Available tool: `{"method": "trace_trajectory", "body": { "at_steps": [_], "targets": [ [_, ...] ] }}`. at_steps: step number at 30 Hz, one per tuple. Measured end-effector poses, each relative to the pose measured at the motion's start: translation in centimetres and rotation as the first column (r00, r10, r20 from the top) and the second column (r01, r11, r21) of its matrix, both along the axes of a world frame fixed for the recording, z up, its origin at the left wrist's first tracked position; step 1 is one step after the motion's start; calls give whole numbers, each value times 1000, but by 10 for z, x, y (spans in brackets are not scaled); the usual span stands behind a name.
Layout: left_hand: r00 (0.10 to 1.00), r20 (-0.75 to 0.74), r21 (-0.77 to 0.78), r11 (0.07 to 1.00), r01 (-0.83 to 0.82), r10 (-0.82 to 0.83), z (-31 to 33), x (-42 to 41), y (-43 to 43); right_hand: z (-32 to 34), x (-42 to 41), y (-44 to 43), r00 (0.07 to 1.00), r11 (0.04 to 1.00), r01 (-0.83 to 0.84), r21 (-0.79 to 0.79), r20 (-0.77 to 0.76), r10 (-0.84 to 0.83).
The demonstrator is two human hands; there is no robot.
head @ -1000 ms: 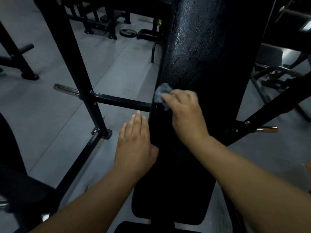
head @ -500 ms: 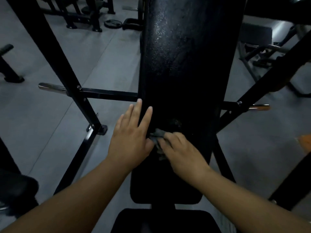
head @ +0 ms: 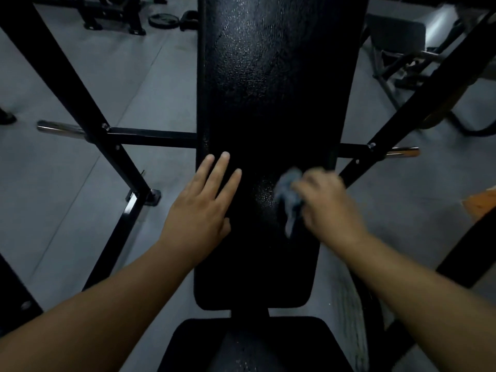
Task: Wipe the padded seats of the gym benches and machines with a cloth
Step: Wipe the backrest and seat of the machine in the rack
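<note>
A long black padded bench back [head: 268,89] runs away from me down the middle of the view, with a second black seat pad [head: 249,345] at the bottom. My left hand [head: 204,208] lies flat on the pad's left edge, fingers straight. My right hand [head: 327,205] is blurred with motion on the pad's right side and grips a small grey-blue cloth [head: 288,194] against the surface. Part of the cloth is hidden under the fingers.
Black steel frame posts slant up on the left [head: 80,108] and right [head: 418,92]. A crossbar with chrome pegs [head: 59,128] passes under the bench. A weight plate [head: 163,21] and other machines stand on the grey floor behind. An orange object [head: 483,205] sits at the right edge.
My right hand has swept the cloth down the pad and then across from its left side to its right side. My left hand has shifted slightly onto the pad's left edge.
</note>
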State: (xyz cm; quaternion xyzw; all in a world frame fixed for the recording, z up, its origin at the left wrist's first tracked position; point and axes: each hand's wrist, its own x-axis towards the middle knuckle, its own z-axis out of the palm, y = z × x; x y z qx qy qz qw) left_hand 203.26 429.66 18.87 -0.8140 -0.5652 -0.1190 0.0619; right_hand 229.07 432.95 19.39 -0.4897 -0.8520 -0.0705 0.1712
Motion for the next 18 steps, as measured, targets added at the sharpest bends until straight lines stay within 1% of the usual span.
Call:
{"method": "trace_trajectory", "body": {
  "at_steps": [1,2,3,4,5,6,7,8,9,10,12,14,15,16,17,18],
  "targets": [
    [1000,-2,9,1000,-8,8,-2,2,0,14,0,17,990,991,127,40,-73,-124],
    [1000,-6,15,1000,-18,18,-5,5,0,25,-6,31,965,970,229,83,-151,-215],
    [999,-11,17,999,-32,32,-8,8,0,30,-19,35,947,957,274,101,-201,-250],
    [999,-19,12,999,-47,47,-10,11,-1,25,-29,32,951,961,254,112,-208,-227],
    [998,-31,2,998,-62,62,-12,14,-1,11,-36,22,974,977,179,117,-164,-159],
    [996,-44,-5,997,-77,77,-14,16,-2,-10,-37,7,995,993,68,99,-82,-60],
    [995,-55,-11,996,-90,89,-15,19,-2,-31,-30,-12,999,997,-48,52,0,48],
    [994,-60,-16,995,-97,96,-16,21,-2,-47,-14,-29,990,992,-128,-11,62,129],
    [993,-58,-16,995,-101,100,-16,23,-2,-53,5,-38,984,986,-154,-59,78,158],
    [993,-52,-11,994,-105,104,-17,24,-3,-50,22,-36,990,989,-131,-69,50,135],
    [993,-31,3,994,-111,111,-18,27,-6,-24,35,-14,998,999,44,-23,-39,-45],
    [992,-41,-5,993,-121,120,-26,32,-16,2,19,16,968,972,220,85,-142,-207],
    [991,-53,-14,993,-121,120,-31,35,-22,5,4,23,963,963,239,124,-157,-219],
    [990,-65,-31,992,-126,124,-37,38,-28,-1,-11,22,976,969,195,154,-128,-176],
    [989,-68,-54,990,-132,128,-42,41,-33,-14,-21,11,996,985,88,149,-46,-82],
    [989,-60,-72,987,-142,138,-45,44,-38,-34,-25,-8,996,991,-60,116,70,52]
  ]
}}
